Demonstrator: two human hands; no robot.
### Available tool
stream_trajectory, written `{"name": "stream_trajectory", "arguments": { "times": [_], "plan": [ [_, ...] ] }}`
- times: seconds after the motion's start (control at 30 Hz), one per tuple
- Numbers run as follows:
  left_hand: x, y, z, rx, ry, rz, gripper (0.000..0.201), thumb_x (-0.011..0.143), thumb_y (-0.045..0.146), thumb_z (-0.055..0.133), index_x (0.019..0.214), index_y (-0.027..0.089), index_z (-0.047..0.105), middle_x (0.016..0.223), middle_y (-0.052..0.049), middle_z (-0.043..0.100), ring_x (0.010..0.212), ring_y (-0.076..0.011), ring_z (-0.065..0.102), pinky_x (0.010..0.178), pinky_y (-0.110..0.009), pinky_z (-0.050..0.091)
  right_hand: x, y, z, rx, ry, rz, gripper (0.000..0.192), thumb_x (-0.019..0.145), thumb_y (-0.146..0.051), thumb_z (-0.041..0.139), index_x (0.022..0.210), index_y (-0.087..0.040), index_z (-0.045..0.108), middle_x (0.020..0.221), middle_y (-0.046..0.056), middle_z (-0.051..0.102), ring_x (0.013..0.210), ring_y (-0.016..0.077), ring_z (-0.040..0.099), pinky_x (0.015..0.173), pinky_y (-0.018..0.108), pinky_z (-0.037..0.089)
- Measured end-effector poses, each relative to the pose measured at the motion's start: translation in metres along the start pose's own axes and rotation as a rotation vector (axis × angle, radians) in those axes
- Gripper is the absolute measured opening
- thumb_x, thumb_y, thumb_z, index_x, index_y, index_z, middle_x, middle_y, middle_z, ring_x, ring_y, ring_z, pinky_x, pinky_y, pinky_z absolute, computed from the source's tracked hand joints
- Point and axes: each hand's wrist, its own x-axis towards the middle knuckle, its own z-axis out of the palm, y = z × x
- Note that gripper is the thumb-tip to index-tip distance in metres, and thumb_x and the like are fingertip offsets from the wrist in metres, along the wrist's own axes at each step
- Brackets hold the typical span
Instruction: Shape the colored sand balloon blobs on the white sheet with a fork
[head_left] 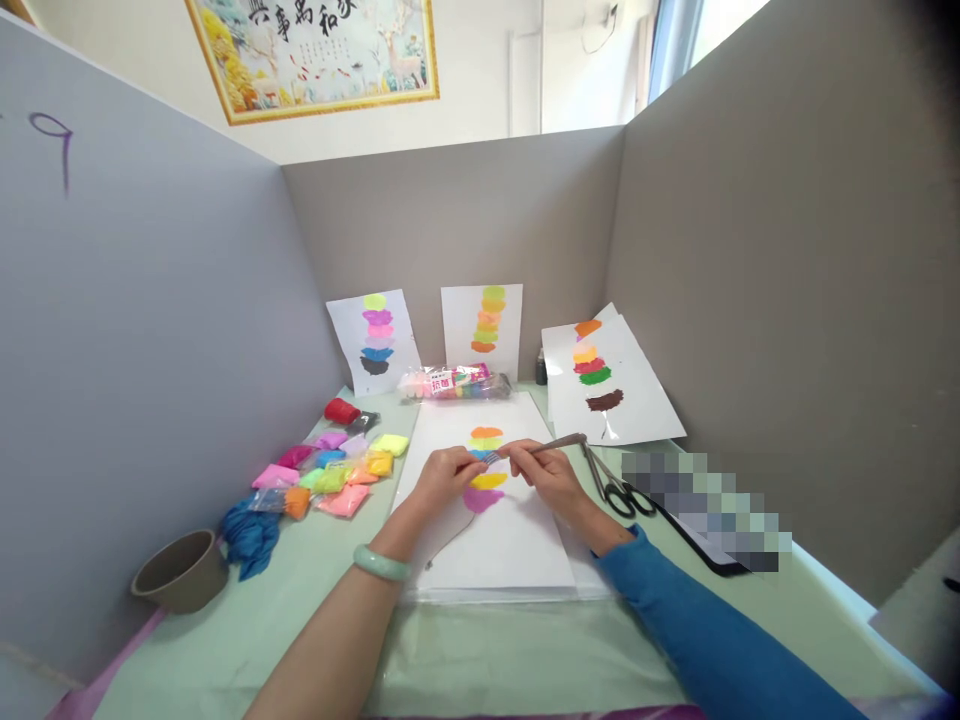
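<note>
Soft coloured clay (486,468) sits in a short column of patches on the white sheet (510,545) at the middle of the worktop (517,655), and I watch both hands meet over it. The risk I see is smearing: if the fork (536,447) drags sideways, one colour could be pulled into the next patch, and the sheet could slip if the pressure is lost. The right hand (551,478) has its fingers pinched closed around the fork handle, the prongs touching the blue patch. The left hand (444,475) rests on the sheet at about 9 o'clock from the clay, fingers curled close together and touching the patch edge; I cannot tell if it grips anything. Scissors (615,488) lie at 3 o'clock.
</note>
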Motion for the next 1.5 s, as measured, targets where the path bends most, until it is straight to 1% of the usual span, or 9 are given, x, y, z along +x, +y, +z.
{"name": "stream_trajectory", "arguments": {
  "times": [0.1,0.23,0.43,0.57,0.73,0.93,1.07,1.23,1.5],
  "plan": [
    [0.000,-0.002,0.001,-0.095,-0.033,-0.028,0.024,0.083,0.032,0.056,0.075,0.017,0.074,0.072,-0.002,0.069,0.067,-0.0140,0.060,0.061,-0.021,0.040,0.000,0.001,0.002,-0.006,-0.063,0.022,0.030,0.087,-0.040,0.052,0.080,-0.018,0.070,0.080,0.004,0.068,0.066,0.0144,0.058,0.066,0.027,0.046],
    [0.000,-0.010,-0.004,-0.120,0.003,-0.168,0.038,0.087,0.044,0.049,0.075,0.018,0.073,0.069,-0.002,0.069,0.068,-0.0156,0.062,0.065,-0.023,0.042,0.001,0.007,0.003,0.008,-0.054,0.052,0.043,0.088,-0.043,0.050,0.054,-0.018,0.059,0.081,0.005,0.067,0.076,0.0154,0.060,0.073,0.027,0.045],
    [-0.003,-0.027,-0.019,0.337,0.145,-0.395,0.026,0.089,0.030,0.049,0.089,0.019,0.072,0.097,-0.006,0.068,0.088,-0.0200,0.061,0.073,-0.028,0.042,0.005,0.021,-0.002,0.095,0.093,0.287,0.044,0.086,-0.051,0.045,0.071,-0.015,0.065,0.050,-0.001,0.053,0.044,0.0100,0.041,0.048,0.024,0.035],
    [-0.007,-0.033,-0.014,0.542,0.036,-0.358,0.026,0.087,0.023,0.051,0.105,0.020,0.069,0.110,-0.009,0.064,0.105,-0.0250,0.055,0.085,-0.032,0.041,0.006,0.034,-0.003,0.037,0.135,0.344,0.041,0.084,-0.050,0.046,0.075,-0.015,0.065,0.053,0.000,0.056,0.043,0.0098,0.043,0.042,0.023,0.032],
    [-0.007,-0.033,-0.010,0.657,-0.071,-0.349,0.029,0.090,0.026,0.046,0.108,0.019,0.067,0.113,-0.011,0.062,0.108,-0.0291,0.052,0.086,-0.039,0.041,0.007,0.039,-0.004,0.106,0.147,0.395,0.043,0.084,-0.050,0.044,0.090,-0.013,0.063,0.058,0.003,0.063,0.040,0.0091,0.045,0.040,0.022,0.033],
    [-0.008,-0.034,-0.010,0.654,-0.070,-0.353,0.030,0.091,0.027,0.045,0.109,0.019,0.067,0.115,-0.011,0.061,0.109,-0.0286,0.050,0.086,-0.040,0.040,0.010,0.034,-0.007,0.162,0.200,0.498,0.026,0.069,-0.039,0.061,0.082,-0.016,0.057,0.067,0.003,0.065,0.041,0.0079,0.043,0.036,0.021,0.030],
    [-0.009,-0.035,-0.009,0.652,-0.049,-0.344,0.029,0.091,0.026,0.044,0.107,0.020,0.068,0.113,-0.010,0.063,0.107,-0.0282,0.051,0.085,-0.039,0.041,0.010,0.036,-0.009,0.105,0.221,0.486,0.021,0.069,-0.033,0.057,0.084,-0.018,0.056,0.057,-0.002,0.058,0.043,0.0101,0.045,0.040,0.023,0.033],
    [-0.009,-0.036,-0.008,0.646,-0.034,-0.346,0.028,0.090,0.026,0.045,0.105,0.021,0.068,0.113,-0.009,0.063,0.107,-0.0279,0.052,0.084,-0.039,0.041,0.008,0.038,-0.010,-0.127,0.130,0.362,0.022,0.072,-0.029,0.054,0.090,-0.017,0.060,0.059,-0.001,0.062,0.059,0.0158,0.060,0.057,0.026,0.043],
    [-0.008,-0.034,-0.010,0.637,-0.038,-0.361,0.028,0.090,0.027,0.045,0.105,0.021,0.068,0.114,-0.010,0.063,0.108,-0.0278,0.052,0.084,-0.039,0.041,0.006,0.034,-0.012,-0.179,-0.027,0.359,0.014,0.074,-0.029,0.053,0.079,-0.018,0.060,0.061,0.001,0.065,0.060,0.0157,0.060,0.059,0.026,0.041]
  ]
}}
